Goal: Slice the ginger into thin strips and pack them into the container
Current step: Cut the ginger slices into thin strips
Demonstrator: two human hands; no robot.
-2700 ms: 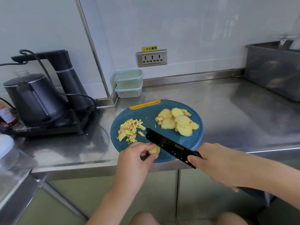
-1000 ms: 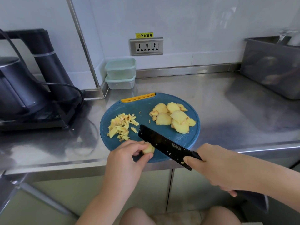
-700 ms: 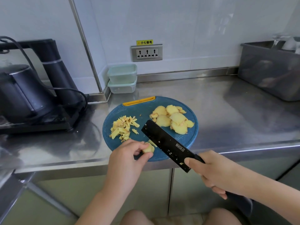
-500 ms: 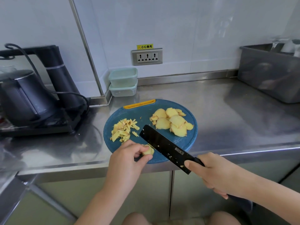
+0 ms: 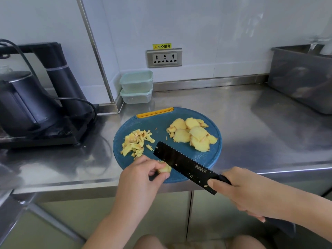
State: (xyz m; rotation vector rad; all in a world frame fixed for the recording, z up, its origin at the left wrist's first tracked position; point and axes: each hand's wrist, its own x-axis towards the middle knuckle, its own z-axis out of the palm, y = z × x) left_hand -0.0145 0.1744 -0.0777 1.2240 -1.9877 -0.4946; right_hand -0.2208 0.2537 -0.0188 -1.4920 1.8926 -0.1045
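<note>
1. Head view, latest change: my knife [image 5: 185, 166] has come back down after a brief lift. The black blade now slants across the near half of the cutting board [image 5: 213, 157], with its face right against the small ginger stub [image 5: 164, 169] at the board's near edge.
2. My left hand [image 5: 142, 178] pinches that stub between thumb and curled fingertips, close to the blade. My right hand [image 5: 240, 193] is wrapped round the handle, forefinger up at the blade's heel.
3. My read is that another cut on the stub is about to land, so slicing is only midway. Cut strips [image 5: 136, 142] lie by the board's left edge. The round slices [image 5: 192, 135] toward its far right edge are uncut. The two lidded containers [image 5: 136, 87] are stacked at the counter's [image 5: 260, 133] far edge by the wall, with nothing packed.
4. Against the earliest frame, both heaps lie where they were and my hands keep the same holds. I cannot tell whether the stub has shrunk.
</note>
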